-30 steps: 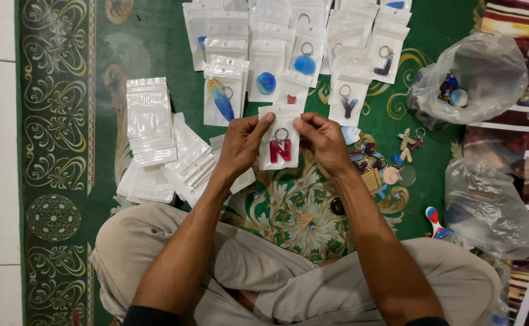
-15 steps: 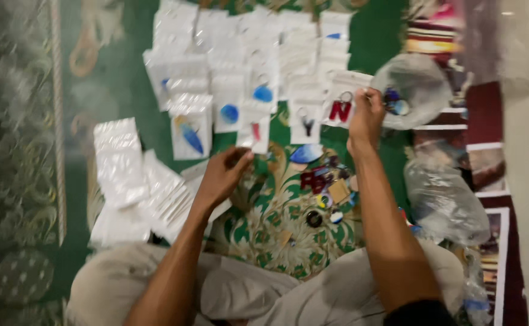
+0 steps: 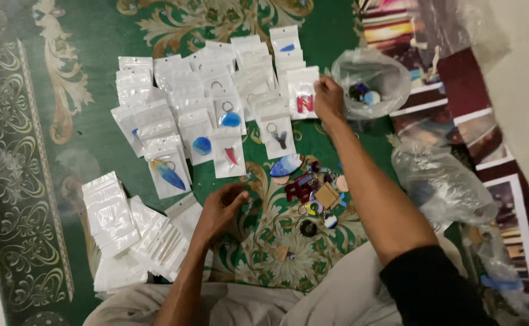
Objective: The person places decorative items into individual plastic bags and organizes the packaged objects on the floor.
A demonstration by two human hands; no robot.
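Small clear zip pouch with red charm (image 3: 303, 90) pinched in right hand (image 3: 329, 99), best laid flat beside filled rows; left hand (image 3: 221, 208) half-curled, empty, near carpet (image 3: 65, 36) front edge.

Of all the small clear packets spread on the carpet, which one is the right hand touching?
The packet with the red charm, at the right edge of the spread beside the open plastic bag. The right hand grips its right side; the other packets lie untouched.
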